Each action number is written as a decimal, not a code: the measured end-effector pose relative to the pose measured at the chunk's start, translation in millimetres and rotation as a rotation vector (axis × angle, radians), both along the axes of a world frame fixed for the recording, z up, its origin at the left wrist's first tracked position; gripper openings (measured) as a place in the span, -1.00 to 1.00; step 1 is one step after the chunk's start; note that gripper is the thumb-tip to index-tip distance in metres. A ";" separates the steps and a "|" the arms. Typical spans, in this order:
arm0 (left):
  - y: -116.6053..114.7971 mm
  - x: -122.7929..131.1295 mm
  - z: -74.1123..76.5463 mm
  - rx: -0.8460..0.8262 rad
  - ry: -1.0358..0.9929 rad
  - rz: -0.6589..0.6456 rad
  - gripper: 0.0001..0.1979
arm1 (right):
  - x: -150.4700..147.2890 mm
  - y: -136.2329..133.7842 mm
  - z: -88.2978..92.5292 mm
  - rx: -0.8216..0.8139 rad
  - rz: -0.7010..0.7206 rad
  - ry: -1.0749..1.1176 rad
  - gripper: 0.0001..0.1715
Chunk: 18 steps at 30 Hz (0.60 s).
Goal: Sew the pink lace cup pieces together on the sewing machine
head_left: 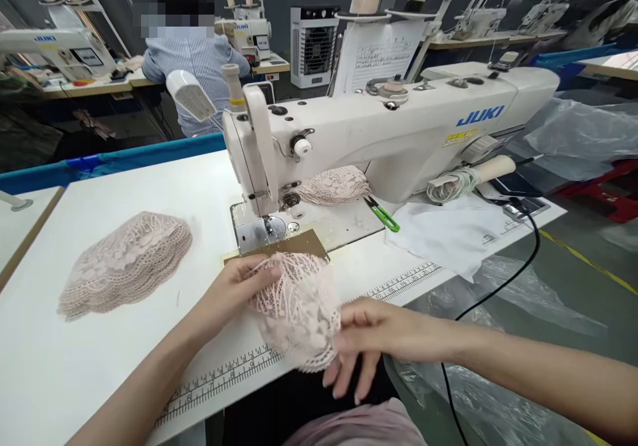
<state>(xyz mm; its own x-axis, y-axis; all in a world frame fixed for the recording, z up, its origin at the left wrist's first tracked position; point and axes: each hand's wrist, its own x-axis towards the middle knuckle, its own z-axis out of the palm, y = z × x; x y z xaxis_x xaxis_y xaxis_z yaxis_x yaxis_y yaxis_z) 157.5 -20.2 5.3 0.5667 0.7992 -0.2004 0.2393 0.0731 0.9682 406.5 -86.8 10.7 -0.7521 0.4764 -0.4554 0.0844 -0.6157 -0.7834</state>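
Note:
A piece of pale pink lace (299,306) hangs over the front edge of the white sewing table (100,359), just in front of the needle plate (259,232). My left hand (236,286) pinches its upper left edge with fingers closed. My right hand (369,343) grips its lower right edge, thumb on the lace and the other fingers pointing down. The white JUKI sewing machine (389,127) stands right behind the lace.
A stack of pink lace pieces (124,263) lies at the left, another pile (331,187) under the machine arm. Green snips (383,215) and white cloth (448,230) lie to the right. A black cable (498,286) hangs off the table. A person in a striped shirt (199,67) sits behind.

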 end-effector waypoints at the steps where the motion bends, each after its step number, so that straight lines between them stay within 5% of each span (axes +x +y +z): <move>1: -1.1 2.4 -0.4 0.009 0.043 -0.001 -0.69 | 0.7 -1.0 1.6 0.040 0.055 -0.047 -0.61; 3: -3.0 7.1 -1.3 0.094 0.135 0.000 -0.63 | 0.4 5.0 6.0 0.231 0.031 -0.170 -0.64; 7: -2.9 9.5 1.9 0.273 0.229 -0.053 -0.63 | -9.6 44.8 9.2 0.655 -0.265 -0.255 -0.66; 9: 0.1 6.1 5.2 0.327 0.233 -0.081 -0.64 | -18.7 69.4 6.1 0.633 -0.122 -0.250 -0.41; 12: 6.7 -2.0 8.6 0.350 0.250 -0.091 -0.64 | -32.2 99.3 0.4 0.579 0.110 -0.207 -0.63; 18: 12.7 -6.4 2.3 0.368 0.305 0.119 -0.69 | -46.0 119.8 -3.3 0.578 0.124 -0.251 -0.77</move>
